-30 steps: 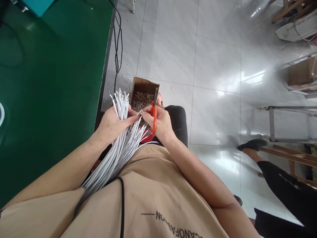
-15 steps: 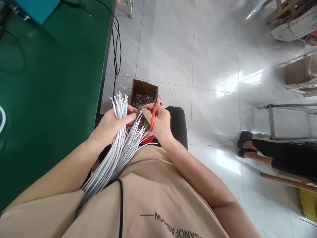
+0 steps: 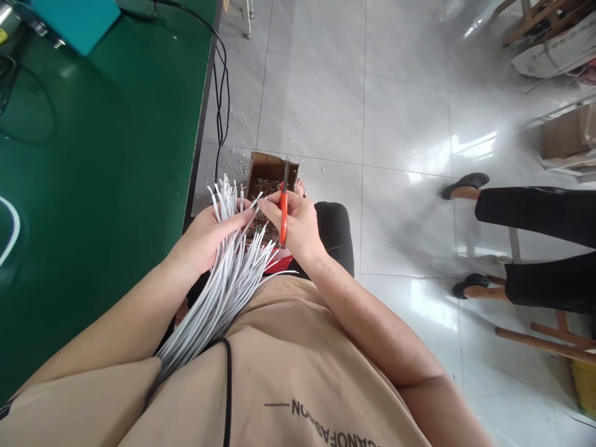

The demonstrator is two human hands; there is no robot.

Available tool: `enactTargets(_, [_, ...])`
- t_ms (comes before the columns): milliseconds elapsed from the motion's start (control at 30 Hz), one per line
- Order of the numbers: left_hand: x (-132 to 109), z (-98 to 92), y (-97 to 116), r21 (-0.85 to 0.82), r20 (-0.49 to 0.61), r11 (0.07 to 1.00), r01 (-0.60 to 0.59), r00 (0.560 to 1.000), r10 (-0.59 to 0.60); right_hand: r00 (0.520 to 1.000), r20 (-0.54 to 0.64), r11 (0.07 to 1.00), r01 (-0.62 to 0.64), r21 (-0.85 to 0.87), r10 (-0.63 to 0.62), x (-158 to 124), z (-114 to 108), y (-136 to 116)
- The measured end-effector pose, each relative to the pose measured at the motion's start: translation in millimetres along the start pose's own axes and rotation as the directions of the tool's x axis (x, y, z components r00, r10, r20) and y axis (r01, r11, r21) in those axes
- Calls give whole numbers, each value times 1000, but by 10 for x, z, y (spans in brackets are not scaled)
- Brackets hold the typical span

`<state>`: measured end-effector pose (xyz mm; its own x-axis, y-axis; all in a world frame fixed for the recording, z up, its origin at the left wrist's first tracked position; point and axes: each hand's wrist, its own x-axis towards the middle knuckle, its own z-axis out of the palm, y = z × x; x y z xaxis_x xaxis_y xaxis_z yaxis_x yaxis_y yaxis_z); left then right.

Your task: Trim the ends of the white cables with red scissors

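Observation:
A thick bundle of white wires (image 3: pixel 212 298) lies across my lap and fans out at its cut ends. Around one part of it my left hand (image 3: pixel 205 236) is closed, thumb across the front, with the tips sticking up above the fingers. My right hand (image 3: pixel 300 226) holds orange-handled scissors or snips (image 3: pixel 284 214), blades pointing away from me. Its thumb and fingertip meet at the end of a single wire (image 3: pixel 255 202) beside my left thumb. Loose wire ends (image 3: pixel 263 248) spread between the two hands.
Below my hands a cardboard box (image 3: pixel 274 169) holds many small clippings, and more bits lie scattered on the tiled floor (image 3: pixel 316 112). The green tabletop (image 3: pixel 116 155) is at left, black cables (image 3: pixel 222 93) hanging off its edge. At right are another person's legs (image 3: pixel 535 214) and a wooden stool (image 3: pixel 544 338).
My right hand has shifted slightly left, bringing its fingertips to a wire by my left thumb. The orange tool has turned more upright. The other person's legs have moved apart.

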<state>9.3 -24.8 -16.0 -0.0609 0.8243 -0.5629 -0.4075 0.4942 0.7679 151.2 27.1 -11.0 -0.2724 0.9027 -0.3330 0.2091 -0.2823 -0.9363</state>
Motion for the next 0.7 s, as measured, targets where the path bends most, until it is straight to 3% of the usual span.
enactTargets(100, [-7, 24, 5, 38, -77, 999, -11, 997, 14, 997, 28, 992, -77, 98, 74, -34, -32, 3])
enactTargets(267, [-15, 31, -25, 55, -176, 994, -99, 978, 107, 998, 21, 992, -61, 110, 59, -43, -51, -3])
enactTargets(433, [-2, -30, -50, 185, -30, 978, -97, 994, 105, 997, 48, 991, -69, 116, 63, -46, -36, 46])
enactTargets(600, [2, -33, -45, 213, -56, 973, -93, 993, 107, 998, 29, 991, 49, 121, -53, -47, -17, 117])
enactTargets(700, [-6, -14, -45, 190, -59, 977, -97, 992, 110, 996, 81, 991, 8, 136, -20, -42, -27, 109])
